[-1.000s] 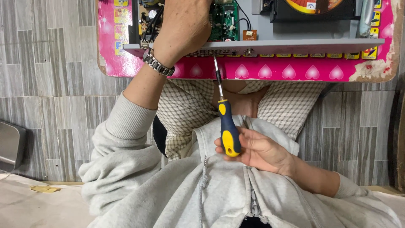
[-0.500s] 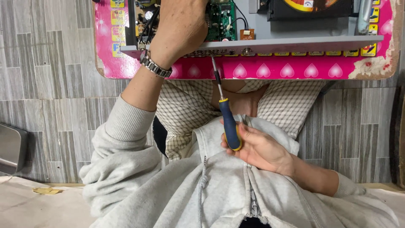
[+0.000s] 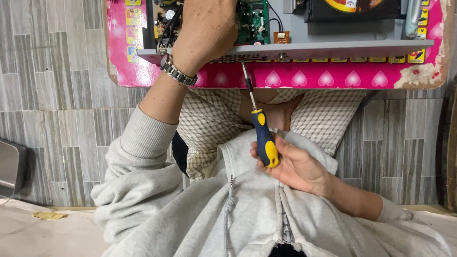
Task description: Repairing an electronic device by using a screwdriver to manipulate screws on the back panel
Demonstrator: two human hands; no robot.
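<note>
My left hand (image 3: 204,31), with a metal watch (image 3: 177,72) on its wrist, rests on the open electronic device and covers part of the green circuit board (image 3: 252,21). The device's grey chassis (image 3: 333,47) lies on a pink board with heart shapes (image 3: 333,78). My right hand (image 3: 295,166) grips the blue and yellow handle of a screwdriver (image 3: 264,138) above my lap. The shaft slants up and left, with its tip at the front edge of the grey chassis. Whether the tip sits in a screw is too small to tell.
A black part with an orange disc (image 3: 352,9) sits at the back right of the device. The floor is grey tile (image 3: 57,95). A metal object (image 3: 9,166) lies at the left edge, and a beige mat (image 3: 38,233) is at the bottom left.
My right hand has shifted slightly right with the screwdriver, so the shaft leans a little more. Its tip stays at the chassis edge. My left hand has hardly moved.
</note>
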